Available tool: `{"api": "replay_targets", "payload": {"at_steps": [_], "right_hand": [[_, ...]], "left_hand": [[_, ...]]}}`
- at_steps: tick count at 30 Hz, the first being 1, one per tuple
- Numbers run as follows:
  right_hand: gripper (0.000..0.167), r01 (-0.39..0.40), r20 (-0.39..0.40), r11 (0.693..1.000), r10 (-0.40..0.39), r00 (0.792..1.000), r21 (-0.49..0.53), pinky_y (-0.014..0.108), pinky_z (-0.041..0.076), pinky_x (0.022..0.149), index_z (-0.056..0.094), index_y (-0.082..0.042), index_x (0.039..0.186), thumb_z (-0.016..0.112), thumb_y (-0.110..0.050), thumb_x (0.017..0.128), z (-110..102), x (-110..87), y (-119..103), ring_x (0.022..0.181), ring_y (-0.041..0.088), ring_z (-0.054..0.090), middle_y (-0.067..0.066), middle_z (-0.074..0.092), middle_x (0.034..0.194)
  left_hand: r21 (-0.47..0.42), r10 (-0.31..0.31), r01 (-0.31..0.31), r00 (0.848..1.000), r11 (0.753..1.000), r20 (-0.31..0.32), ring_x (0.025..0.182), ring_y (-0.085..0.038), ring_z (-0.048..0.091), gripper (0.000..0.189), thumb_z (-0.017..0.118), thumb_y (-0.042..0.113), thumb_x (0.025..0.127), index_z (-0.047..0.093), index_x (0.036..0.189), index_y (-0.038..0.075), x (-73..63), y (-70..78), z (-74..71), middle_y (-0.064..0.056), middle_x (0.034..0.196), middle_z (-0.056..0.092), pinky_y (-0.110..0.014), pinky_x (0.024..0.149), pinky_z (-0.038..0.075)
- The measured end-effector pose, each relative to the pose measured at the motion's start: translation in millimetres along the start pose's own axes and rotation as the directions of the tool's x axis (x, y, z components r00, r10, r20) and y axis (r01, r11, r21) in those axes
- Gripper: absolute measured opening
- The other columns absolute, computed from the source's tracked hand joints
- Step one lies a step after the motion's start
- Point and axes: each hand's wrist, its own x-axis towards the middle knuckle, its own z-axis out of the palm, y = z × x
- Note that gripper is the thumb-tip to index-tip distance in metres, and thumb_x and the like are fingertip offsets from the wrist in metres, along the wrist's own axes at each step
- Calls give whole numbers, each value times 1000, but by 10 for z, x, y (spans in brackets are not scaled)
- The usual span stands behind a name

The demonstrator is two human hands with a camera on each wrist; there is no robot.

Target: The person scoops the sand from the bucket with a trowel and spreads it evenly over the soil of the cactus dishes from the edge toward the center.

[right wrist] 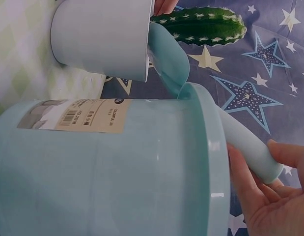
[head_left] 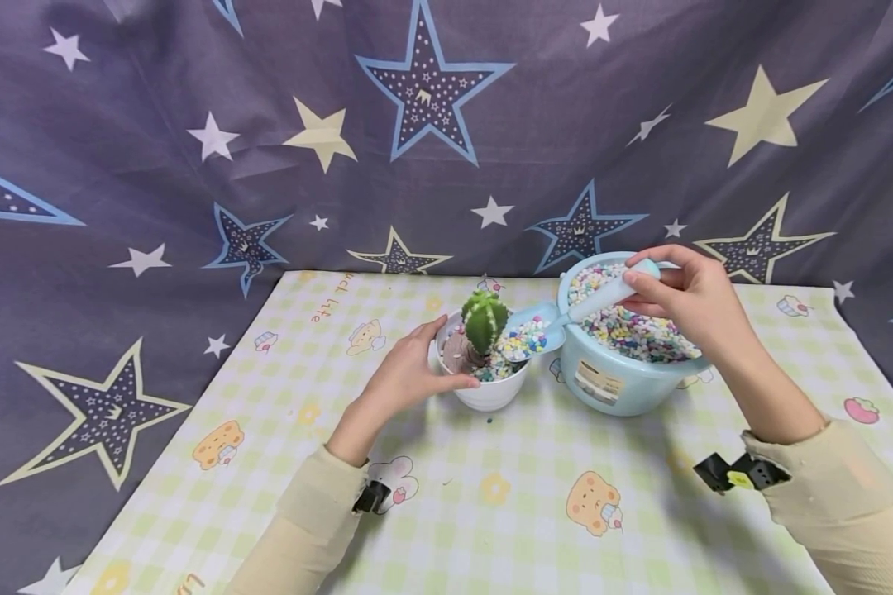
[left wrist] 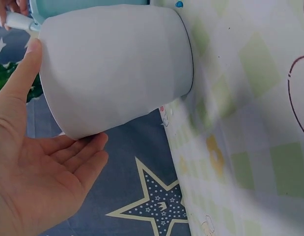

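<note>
A green cactus (head_left: 485,321) stands in a white flowerpot (head_left: 491,395) partly filled with colored pebbles. My left hand (head_left: 405,368) holds the pot at its near-left side, thumb along the rim and fingers round the far side. With my right hand (head_left: 699,302) I grip the handle end of a light-blue scoop (head_left: 603,299). Colorful pebbles (head_left: 527,337) lie in the scoop's blade, which tilts down over the pot's right rim beside the cactus. In the right wrist view, the blade (right wrist: 171,59) overlaps the pot's mouth (right wrist: 148,44).
A light-blue bucket (head_left: 625,395) with a paper label stands just right of the pot, full of colored pebbles (head_left: 658,335). The scoop crosses its rim. One loose pebble (head_left: 489,421) lies before the pot on the checked tablecloth (head_left: 491,529). A star-patterned curtain (head_left: 268,74) hangs behind.
</note>
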Motion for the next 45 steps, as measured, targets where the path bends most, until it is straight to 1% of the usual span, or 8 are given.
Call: {"api": "replay_targets", "payload": {"at_steps": [4, 10, 12, 16, 23, 30, 35, 45], "right_hand": [[13, 9, 1, 1000, -9, 1000, -4, 20, 62, 69, 62, -7, 108, 65, -12, 96, 5, -1, 6, 71, 5, 74, -9, 75, 79], [15, 16, 0, 1000, -16, 1000, -23, 21, 62, 69, 62, -6, 109, 65, -12, 96, -4, 3, 19, 71, 5, 74, -10, 75, 79], [15, 17, 0, 1000, -17, 1000, -21, 20, 62, 68, 62, -5, 109, 65, -12, 96, -5, 4, 20, 71, 5, 74, -10, 75, 79], [14, 25, 0, 1000, -25, 1000, -4, 21, 62, 68, 62, -5, 108, 66, -11, 96, -3, 2, 19, 71, 5, 75, -9, 75, 79], [9, 39, -8, 999, -39, 999, -8, 20, 62, 68, 65, -14, 104, 66, -11, 96, 9, -9, 17, 72, 5, 75, -10, 75, 79], [12, 45, -12, 999, -45, 999, -26, 21, 62, 68, 63, -9, 107, 66, -11, 96, 21, -10, 6, 72, 4, 74, -11, 75, 80], [14, 37, -27, 998, -38, 999, -49, 20, 62, 68, 63, -8, 108, 66, -12, 96, 33, -13, -7, 72, 4, 74, -13, 75, 81], [14, 46, -28, 999, -46, 999, -21, 19, 61, 67, 62, -5, 108, 66, -10, 96, 39, -20, -12, 72, 4, 74, -13, 75, 81]], "left_hand": [[13, 9, -9, 1000, 1000, 15, 147, -37, 36, 114, 81, 61, 72, 26, 159, 13, -4, -13, -20, -16, 161, 33, -53, 120, 34], [-13, 80, -79, 996, 997, 50, 149, -36, 33, 116, 84, 57, 72, 23, 159, 9, 41, -70, -73, -15, 164, 28, -51, 123, 30], [-27, 91, -90, 994, 996, 61, 149, -36, 33, 115, 84, 55, 72, 24, 159, 10, 55, -88, -81, -15, 163, 29, -51, 123, 29], [-55, 87, -83, 994, 995, 69, 147, -36, 35, 113, 85, 52, 73, 25, 159, 11, 74, -115, -73, -16, 162, 32, -51, 122, 31], [-87, 72, -67, 996, 994, 54, 145, -36, 40, 113, 86, 51, 72, 26, 159, 12, 71, -124, -40, -17, 161, 34, -50, 121, 35], [-89, 70, -67, 997, 994, 35, 144, -36, 41, 113, 86, 50, 71, 26, 158, 9, 52, -106, -31, -17, 160, 34, -48, 121, 35], [-72, 64, -62, 998, 995, 27, 144, -36, 42, 113, 86, 51, 72, 27, 158, 8, 41, -98, -23, -18, 160, 35, -48, 120, 36], [-58, 52, -51, 999, 997, 16, 144, -35, 41, 113, 85, 53, 71, 27, 158, 9, 29, -88, -11, -17, 160, 35, -48, 121, 35]]}}
